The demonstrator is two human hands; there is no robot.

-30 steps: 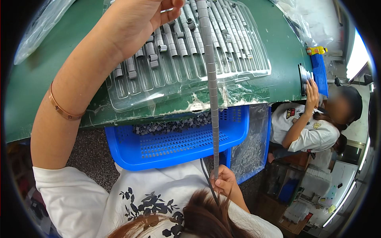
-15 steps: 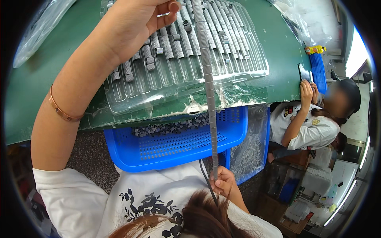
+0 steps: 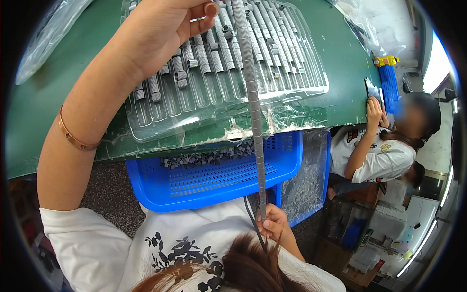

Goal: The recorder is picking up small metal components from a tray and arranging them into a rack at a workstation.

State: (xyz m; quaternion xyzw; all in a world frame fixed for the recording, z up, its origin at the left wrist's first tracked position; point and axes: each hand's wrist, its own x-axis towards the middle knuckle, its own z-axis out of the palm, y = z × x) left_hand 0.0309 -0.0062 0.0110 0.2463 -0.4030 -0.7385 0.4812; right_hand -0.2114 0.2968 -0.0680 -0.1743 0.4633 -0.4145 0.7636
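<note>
Over the green table (image 3: 44,126), little has shifted: right hand (image 3: 272,225) stays pinched on the lower end of the long grey stack (image 3: 254,112); left hand (image 3: 160,29), fingers curled, has edged up along the clear tray (image 3: 301,90), grip contents unclear.

One clear ridged tray (image 3: 292,73), one blue basket (image 3: 219,182), one long rod of threaded grey rings (image 3: 253,112), two people.
</note>
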